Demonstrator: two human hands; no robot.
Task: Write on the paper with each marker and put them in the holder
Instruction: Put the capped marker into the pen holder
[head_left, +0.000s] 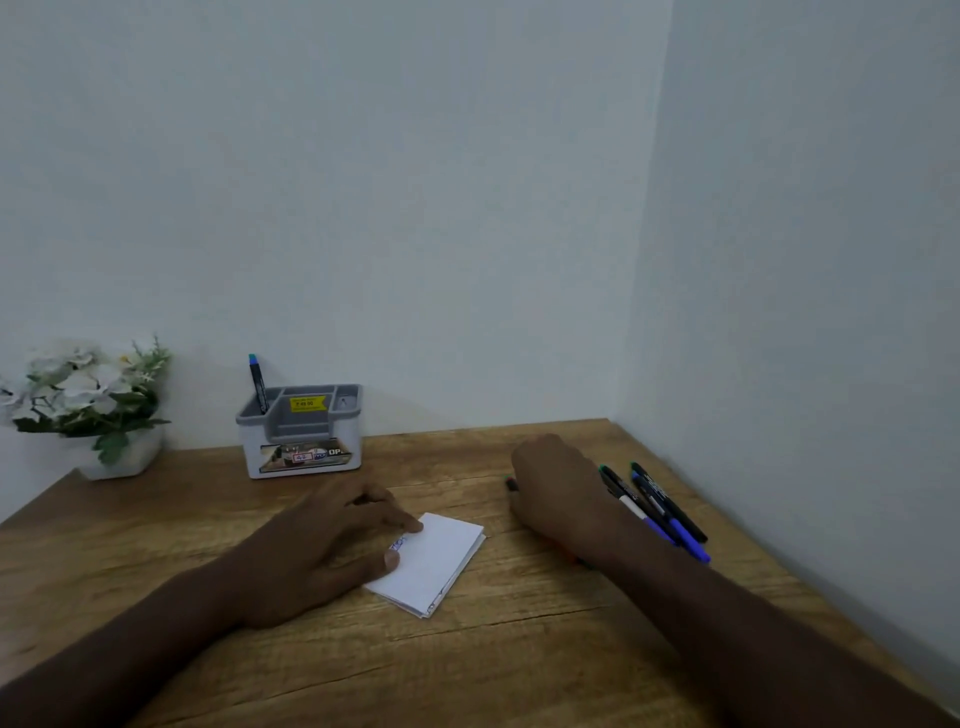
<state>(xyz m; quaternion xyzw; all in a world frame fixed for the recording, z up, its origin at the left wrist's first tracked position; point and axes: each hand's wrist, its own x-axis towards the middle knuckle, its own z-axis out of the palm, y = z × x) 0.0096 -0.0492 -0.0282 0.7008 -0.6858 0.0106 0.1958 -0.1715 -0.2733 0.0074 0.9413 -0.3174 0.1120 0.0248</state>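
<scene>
Plainly the right hand (558, 486) covers a red-tipped marker (511, 483), its fingers hidden so I cannot tell their grip, and could roll the loose markers (662, 512) off the table (519, 649), while left fingers (410, 527) pin the paper (441, 564), holder (300, 431) well apart.

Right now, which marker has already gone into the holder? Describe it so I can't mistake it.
Find the grey and white plastic desk holder standing against the back wall, right of the white flower pot. In its leftmost compartment one black marker with a teal cap stands nearly upright. It is the only marker in the holder; the others lie flat on the wooden table by the right hand.
</scene>
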